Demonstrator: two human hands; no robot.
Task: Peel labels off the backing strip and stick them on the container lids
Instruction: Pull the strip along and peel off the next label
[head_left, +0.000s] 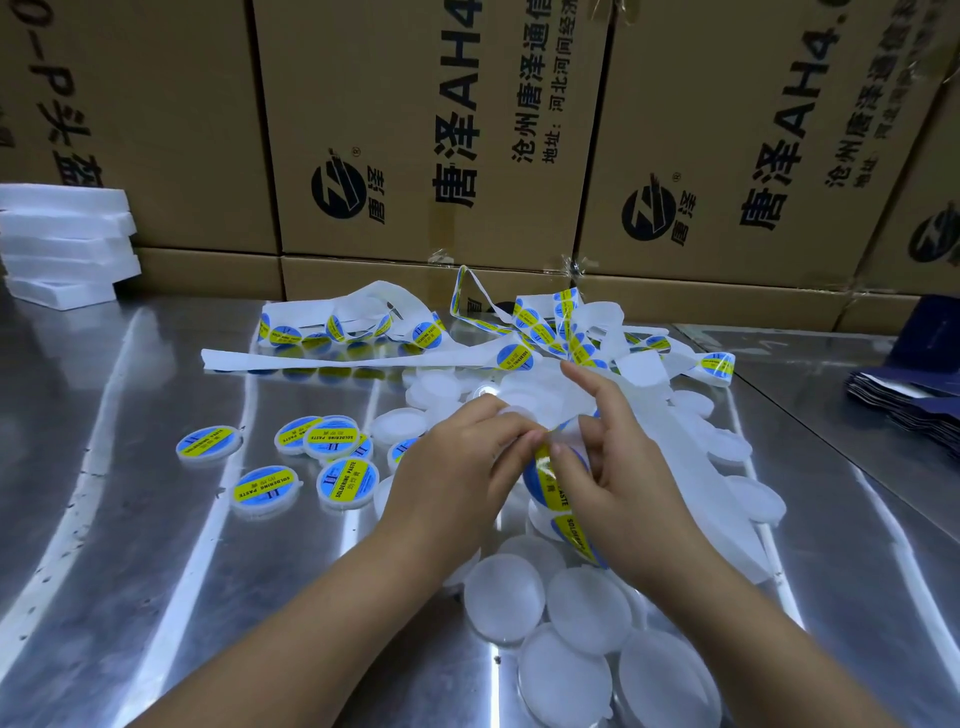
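Bare lids (504, 597) lie nearest, still unlabelled. Just beyond, the left hand (457, 467) pinches a label (551, 480) while the right hand (618, 467) pinches the backing strip (691, 457). The label could fold onto itself. Farther off, the strip's tangled loops may snag.

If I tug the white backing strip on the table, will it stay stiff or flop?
Probably floppy: the backing strip loops and twists on itself. Likely light, being thin paper, so pushing would just crumple it.
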